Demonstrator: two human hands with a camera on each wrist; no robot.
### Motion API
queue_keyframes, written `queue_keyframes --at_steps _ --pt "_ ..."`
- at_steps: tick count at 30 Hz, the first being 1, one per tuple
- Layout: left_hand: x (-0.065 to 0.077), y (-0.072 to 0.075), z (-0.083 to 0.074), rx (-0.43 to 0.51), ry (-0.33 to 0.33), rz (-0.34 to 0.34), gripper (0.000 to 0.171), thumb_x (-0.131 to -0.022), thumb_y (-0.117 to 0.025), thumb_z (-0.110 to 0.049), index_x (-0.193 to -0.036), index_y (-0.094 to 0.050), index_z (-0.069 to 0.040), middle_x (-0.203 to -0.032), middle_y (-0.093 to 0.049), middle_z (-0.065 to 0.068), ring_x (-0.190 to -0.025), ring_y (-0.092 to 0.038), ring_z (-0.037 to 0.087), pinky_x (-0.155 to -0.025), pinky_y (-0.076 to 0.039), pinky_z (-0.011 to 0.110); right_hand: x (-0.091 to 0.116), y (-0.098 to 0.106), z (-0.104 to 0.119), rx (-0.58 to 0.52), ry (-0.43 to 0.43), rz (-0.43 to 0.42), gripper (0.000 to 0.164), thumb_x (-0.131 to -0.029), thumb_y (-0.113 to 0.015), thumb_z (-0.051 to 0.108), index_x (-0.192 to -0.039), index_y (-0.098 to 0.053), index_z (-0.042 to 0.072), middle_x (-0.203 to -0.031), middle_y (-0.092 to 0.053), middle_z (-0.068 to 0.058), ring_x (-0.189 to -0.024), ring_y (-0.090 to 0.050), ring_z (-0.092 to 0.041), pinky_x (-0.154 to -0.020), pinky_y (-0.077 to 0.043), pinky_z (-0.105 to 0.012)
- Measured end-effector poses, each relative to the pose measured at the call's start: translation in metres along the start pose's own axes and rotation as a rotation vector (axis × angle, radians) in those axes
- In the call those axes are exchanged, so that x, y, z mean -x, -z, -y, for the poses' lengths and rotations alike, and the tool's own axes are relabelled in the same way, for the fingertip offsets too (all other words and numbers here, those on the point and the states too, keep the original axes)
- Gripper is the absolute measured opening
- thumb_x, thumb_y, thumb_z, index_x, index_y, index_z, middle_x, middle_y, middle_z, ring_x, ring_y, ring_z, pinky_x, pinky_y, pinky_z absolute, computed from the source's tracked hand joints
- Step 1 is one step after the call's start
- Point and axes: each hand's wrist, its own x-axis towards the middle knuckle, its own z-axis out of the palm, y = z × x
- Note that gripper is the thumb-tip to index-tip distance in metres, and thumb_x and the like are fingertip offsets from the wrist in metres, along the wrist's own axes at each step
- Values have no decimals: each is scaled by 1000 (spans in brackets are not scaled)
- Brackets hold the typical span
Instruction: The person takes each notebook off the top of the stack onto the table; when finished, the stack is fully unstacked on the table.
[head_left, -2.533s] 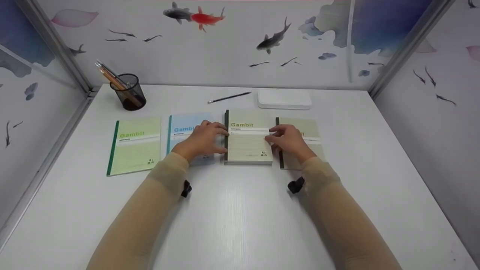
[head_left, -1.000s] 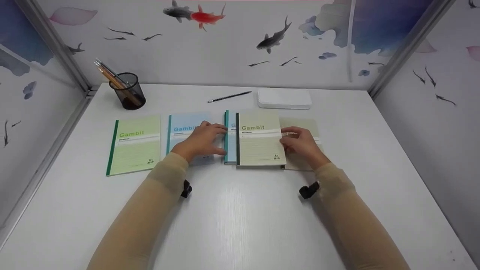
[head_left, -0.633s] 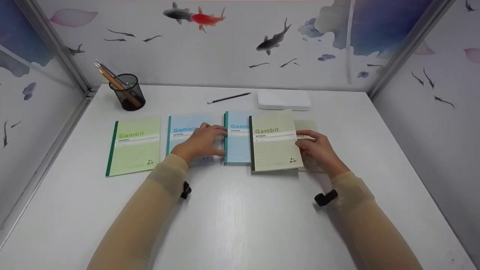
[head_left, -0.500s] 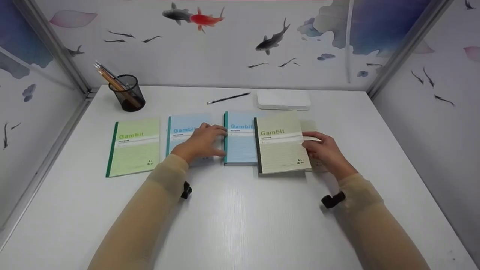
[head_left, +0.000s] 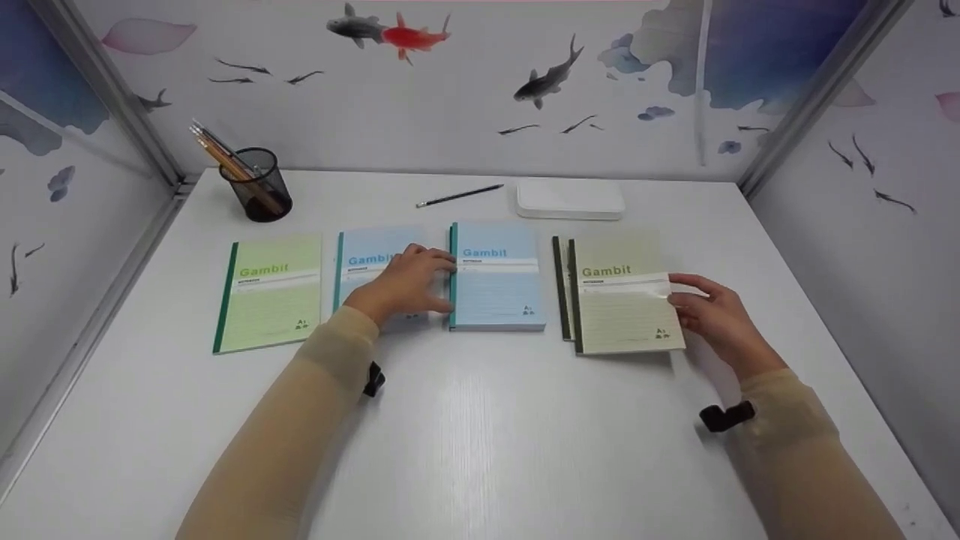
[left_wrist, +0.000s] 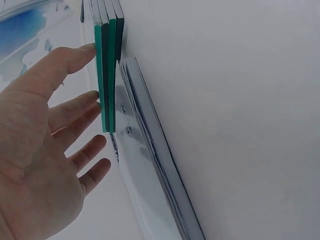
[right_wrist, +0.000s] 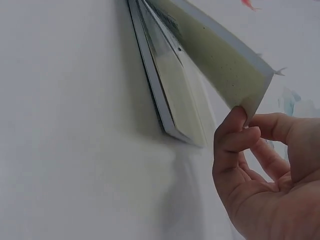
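My right hand point(head_left: 716, 319) pinches the right edge of a beige-green Gambit notebook point(head_left: 626, 319) with a dark spine. In the right wrist view this notebook point(right_wrist: 225, 60) slants up, its pinched edge raised above another dark-spined notebook point(right_wrist: 172, 95), which it mostly covers in the head view. My left hand point(head_left: 409, 281) reaches over a blue notebook point(head_left: 364, 240), fingertips right at the spines of a notebook stack topped by a blue one point(head_left: 499, 292). In the left wrist view, the left hand's fingers point(left_wrist: 82, 57) are spread beside the stack's green and dark spines point(left_wrist: 107, 75).
A light green notebook point(head_left: 270, 300) lies at the left of the row. Behind stand a black mesh cup point(head_left: 259, 187) holding pencils, a loose dark pencil point(head_left: 459, 196) and a white flat case point(head_left: 570, 201). Printed panels wall the white table point(head_left: 465, 450) at the back and sides.
My right hand has drawn the beige-green notebook off the central stack and carried it right, over the other dark-spined one. A blue cover now tops the stack. The left hand has stayed in place.
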Motion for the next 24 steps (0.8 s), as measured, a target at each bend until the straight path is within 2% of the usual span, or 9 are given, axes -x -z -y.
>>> queue_keyframes --at_steps 14,18,24 --pt "0 -1 0 -4 -26 2 69 -88 -80 -43 -148 -57 -16 -161 -44 -2 -153 -29 30 -126 -24 54 11 77 0 -143 -7 -54 38 -97 -72 11 -131 -57 20 -94 -76 7 -79 -72 -7 -70 -58 -20" --pt "-1 -1 -1 4 -22 10 70 -88 -81 -43 -148 -57 -17 -162 -44 -1 -153 -28 30 -126 -23 54 14 96 0 -108 -41 -48 41 -96 -74 12 -132 -55 22 -94 -77 8 -80 -71 -7 -72 -58 -20" --pt "0 0 1 9 6 23 72 -88 -81 -45 -150 -54 -19 -163 -41 -3 -154 -26 28 -127 -22 53 13 115 0 -33 -71 -18 52 -97 -73 16 -142 -47 21 -99 -76 11 -86 -71 -7 -76 -58 -21"
